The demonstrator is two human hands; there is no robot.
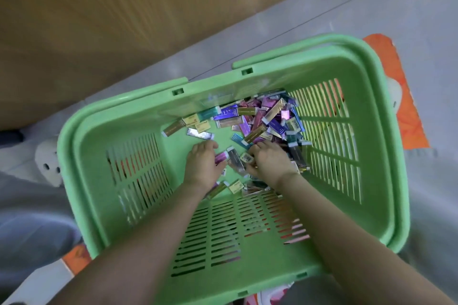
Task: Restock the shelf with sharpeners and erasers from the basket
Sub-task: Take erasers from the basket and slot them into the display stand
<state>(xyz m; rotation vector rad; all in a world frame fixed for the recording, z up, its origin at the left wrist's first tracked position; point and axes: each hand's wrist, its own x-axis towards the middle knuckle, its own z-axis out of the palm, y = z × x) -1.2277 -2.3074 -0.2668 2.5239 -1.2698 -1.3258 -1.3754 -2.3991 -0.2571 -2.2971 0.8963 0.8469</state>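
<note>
basket (81, 146) green, slotted walls, round both hands | left hand (203, 164) palm down on the basket bottom, fingers bent, grip cannot be told | pink eraser (221, 157) just right of its fingertips | right hand (269, 162) fingers curled round a few erasers (241, 160) | eraser pile (267, 119) just beyond the right hand

**Diffuse light, wide-angle distortion**

Moderately bright, even light from above; shadows are soft and faint. The floor (371, 7) carries a pale sheen, and foil wrappers on the erasers (260, 119) throw small glints. The basket (138, 111) rim bows with lens distortion. Fine detail is slightly blurred throughout, most at the frame edges, where the forearms (347, 242) look stretched and soft.
</note>
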